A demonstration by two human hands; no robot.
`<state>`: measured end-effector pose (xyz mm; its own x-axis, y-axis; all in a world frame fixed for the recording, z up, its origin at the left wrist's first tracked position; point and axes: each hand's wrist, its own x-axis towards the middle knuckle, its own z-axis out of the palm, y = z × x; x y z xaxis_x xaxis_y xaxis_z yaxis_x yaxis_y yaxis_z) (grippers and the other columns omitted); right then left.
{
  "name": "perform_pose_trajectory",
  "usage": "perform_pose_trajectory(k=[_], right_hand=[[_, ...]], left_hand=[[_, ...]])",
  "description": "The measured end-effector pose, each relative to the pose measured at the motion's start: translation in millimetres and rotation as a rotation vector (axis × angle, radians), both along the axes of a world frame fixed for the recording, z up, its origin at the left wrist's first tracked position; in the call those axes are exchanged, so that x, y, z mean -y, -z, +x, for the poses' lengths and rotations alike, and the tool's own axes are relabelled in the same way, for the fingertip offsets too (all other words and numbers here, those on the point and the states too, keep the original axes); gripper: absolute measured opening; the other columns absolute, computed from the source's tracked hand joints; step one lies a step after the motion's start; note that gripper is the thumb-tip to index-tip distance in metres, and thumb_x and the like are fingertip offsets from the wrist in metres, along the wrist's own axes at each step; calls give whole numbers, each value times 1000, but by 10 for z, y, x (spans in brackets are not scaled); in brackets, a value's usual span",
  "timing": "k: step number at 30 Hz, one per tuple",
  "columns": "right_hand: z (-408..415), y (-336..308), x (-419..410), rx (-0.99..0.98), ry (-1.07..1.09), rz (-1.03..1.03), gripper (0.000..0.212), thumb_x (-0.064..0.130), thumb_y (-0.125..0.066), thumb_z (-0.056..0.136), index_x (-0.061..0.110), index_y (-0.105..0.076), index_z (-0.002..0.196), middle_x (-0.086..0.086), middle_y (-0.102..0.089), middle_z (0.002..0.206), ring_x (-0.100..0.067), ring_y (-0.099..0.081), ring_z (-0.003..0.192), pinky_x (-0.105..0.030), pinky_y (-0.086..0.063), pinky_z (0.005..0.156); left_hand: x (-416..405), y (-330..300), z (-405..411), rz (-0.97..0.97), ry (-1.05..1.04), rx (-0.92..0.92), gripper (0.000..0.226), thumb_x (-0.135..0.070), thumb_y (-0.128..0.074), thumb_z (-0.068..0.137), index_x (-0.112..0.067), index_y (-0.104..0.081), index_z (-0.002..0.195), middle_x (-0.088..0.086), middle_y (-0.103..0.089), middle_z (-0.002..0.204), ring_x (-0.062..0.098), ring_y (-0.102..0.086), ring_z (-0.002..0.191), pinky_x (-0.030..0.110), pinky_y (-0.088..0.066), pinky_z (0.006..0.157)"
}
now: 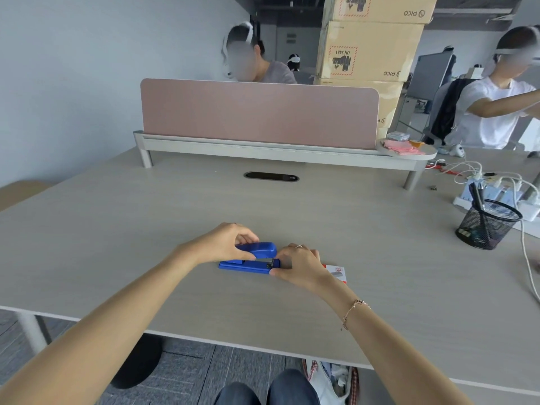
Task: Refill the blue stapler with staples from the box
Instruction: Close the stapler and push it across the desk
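Observation:
The blue stapler [257, 254] lies on the pale wooden desk [175, 214] in front of me, its nose pointing right. My left hand [225, 242] grips the rear of its top cover with fingers and thumb. My right hand [301, 266] holds the front end, with the thumb at the base's tip and the fingers over the metal nose. The white and red staple box [337, 273] lies flat on the desk just behind my right hand, mostly hidden by it.
A black mesh pen cup [486, 225] stands at the right, beside a power strip with white cables [496, 191]. A pink divider screen [257, 112] on a grey shelf spans the desk's far side. Two other people sit beyond it and at the right.

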<state>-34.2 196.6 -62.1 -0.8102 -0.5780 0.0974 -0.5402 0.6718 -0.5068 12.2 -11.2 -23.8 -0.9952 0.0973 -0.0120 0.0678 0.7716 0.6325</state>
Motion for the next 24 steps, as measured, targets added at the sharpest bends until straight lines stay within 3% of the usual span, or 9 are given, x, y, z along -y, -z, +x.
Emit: perform_pose_trajectory(k=[3,6,11,21,24], right_hand=[[19,-51,36,-8,24,2,31,45,-57,81,25,-59,104,2,-66,104,-22,-51,109,-36,-29,98],[36,-134,63,-40,38,-121,42,44,-57,83,26,-53,121,9,-66,112,-19,-49,114,-34,-25,100],[55,-176,110,-184,10,-113,26,35,-55,86,26,-61,109,9,-68,105,-19,-50,108,-32,-23,96],[39,-137,129,-174,-7,-84,23,30,-55,86,21,-61,107,4,-68,103,-20,-51,104,-33,-27,96],[43,-84,133,-170,17,-82,23,30,-56,85,21,-61,105,3,-69,101,-20,-52,105,-33,-27,95]], left_hand=[[131,3,34,-26,-3,20,29,-23,-80,75,-24,-70,102,-7,-70,97,4,-65,85,19,-53,85],[217,22,67,-17,-20,29,27,-22,-80,75,-24,-71,100,-1,-72,100,7,-66,87,22,-53,85],[210,31,67,-13,-29,30,27,-23,-81,74,-20,-72,100,1,-73,99,16,-68,91,32,-54,89],[187,17,60,-28,-10,31,24,-21,-79,76,-21,-73,100,0,-73,97,17,-66,90,31,-55,84],[187,54,50,-23,-9,33,21,-21,-79,76,-26,-72,96,-4,-72,93,8,-65,83,27,-54,81]])
